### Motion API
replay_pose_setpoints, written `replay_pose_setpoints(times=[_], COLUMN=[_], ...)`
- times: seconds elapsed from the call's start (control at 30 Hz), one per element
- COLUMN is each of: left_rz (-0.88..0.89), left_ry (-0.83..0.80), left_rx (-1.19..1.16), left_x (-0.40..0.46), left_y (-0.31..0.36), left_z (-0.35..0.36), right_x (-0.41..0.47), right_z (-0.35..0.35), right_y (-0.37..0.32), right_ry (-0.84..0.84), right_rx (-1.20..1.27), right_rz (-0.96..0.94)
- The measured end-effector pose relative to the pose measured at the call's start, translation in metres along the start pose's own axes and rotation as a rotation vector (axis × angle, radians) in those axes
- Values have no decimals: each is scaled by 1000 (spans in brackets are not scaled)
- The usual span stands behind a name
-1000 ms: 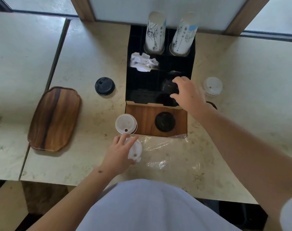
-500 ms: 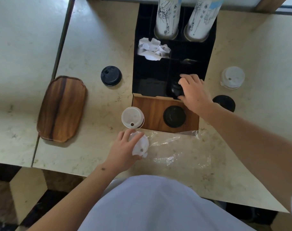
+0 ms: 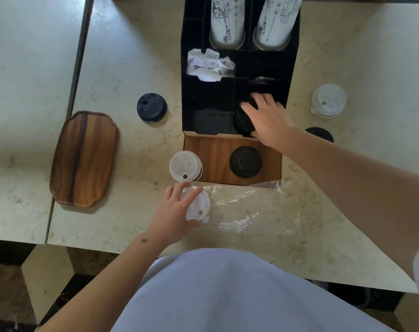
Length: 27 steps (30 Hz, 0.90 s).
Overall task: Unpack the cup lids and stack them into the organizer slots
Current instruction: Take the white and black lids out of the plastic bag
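Right hand [image 3: 267, 121] curled over the black lid stack [image 3: 243, 121] in the organizer [image 3: 187, 75] front-right slot — lowering. Left hand [image 3: 173, 215] grips white lids [image 3: 197, 207] before the organizer; empty front-left slot nearer it.

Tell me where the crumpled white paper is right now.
In the head view, the crumpled white paper sits in an upper-left compartment of the black organizer, just in front of the left paper cup stack.
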<state>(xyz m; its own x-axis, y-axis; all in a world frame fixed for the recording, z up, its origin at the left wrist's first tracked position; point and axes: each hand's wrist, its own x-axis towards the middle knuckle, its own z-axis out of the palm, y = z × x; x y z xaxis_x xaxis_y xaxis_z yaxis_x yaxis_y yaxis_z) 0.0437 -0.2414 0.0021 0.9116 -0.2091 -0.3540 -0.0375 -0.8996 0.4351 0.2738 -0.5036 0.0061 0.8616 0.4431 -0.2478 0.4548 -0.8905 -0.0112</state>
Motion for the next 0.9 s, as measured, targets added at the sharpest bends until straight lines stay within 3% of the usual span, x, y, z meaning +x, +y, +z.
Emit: replay_pose_setpoints(times=[0.37, 0.47, 0.67, 0.83, 0.9], left_rz=[20, 30, 30, 54, 66], left_ry=[2, -4, 8, 35, 28], left_rx=[4, 16, 31, 25, 33], left_x=[2, 3, 3, 2, 3], left_y=[0, -1, -3, -5, -8], left_z=[-1, -1, 1, 4, 6], right_x=[7, -6, -99, -194, -215], right_z=[-13, -17, -8, 34, 44], right_y=[-4, -1, -8, -20, -20], right_ry=[-97, -46, 354, 115, 91], right_rx=[28, 93, 628, 943, 1019], right_rz=[26, 36, 427, 706, 789])
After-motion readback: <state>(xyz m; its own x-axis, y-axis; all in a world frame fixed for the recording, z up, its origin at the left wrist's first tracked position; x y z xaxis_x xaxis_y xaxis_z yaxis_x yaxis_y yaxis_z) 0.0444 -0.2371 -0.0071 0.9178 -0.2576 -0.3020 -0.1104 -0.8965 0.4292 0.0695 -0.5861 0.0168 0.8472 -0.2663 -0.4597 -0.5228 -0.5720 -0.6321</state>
